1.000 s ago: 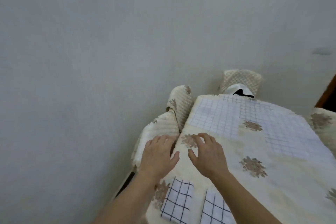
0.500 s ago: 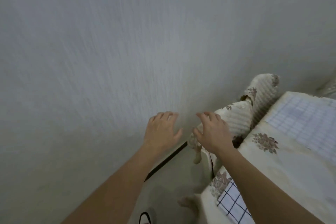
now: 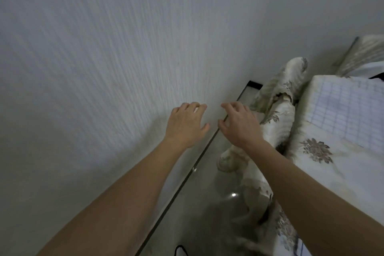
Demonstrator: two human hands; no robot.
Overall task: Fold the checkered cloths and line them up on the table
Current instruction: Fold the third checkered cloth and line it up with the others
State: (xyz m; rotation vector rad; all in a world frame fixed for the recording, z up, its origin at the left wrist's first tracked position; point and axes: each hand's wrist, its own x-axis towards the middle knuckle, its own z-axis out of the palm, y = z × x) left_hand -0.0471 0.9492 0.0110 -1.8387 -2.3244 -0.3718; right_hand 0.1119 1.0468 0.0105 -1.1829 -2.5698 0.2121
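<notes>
Both hands are hanging in the middle of the frame, palms down, in front of the wall (image 3: 104, 58) and above the floor (image 3: 207, 210). The left hand (image 3: 187, 125) is showing loosely spread fingers and is holding nothing. The right hand (image 3: 239, 127) is showing slightly curled fingers, thumb apart from them, and is also holding nothing. The two hands are lying side by side, close but not touching.

The one checkered cloth (image 3: 351, 110) I am able to make out is lying flat on the table (image 3: 342, 185) at the right edge of the frame. It is sitting to the right of both hands and slightly higher in the picture. The right edge of the frame is cutting it off, so I cannot tell its full outline. The part in view has its near edge slanting down toward the lower right, and I am reading that as its long direction.

The right hand is the nearer of the two, with the left hand lying beyond it, well apart from the cloth. A quilted chair cover (image 3: 278, 122) is draped between the right hand and the table edge.

I am judging that neither hand is over the work surface at this moment. The coming move is calling for a sweep of both hands toward the right of the frame, across the chair cover, with the right hand arriving first at the cloth's near left corner.
</notes>
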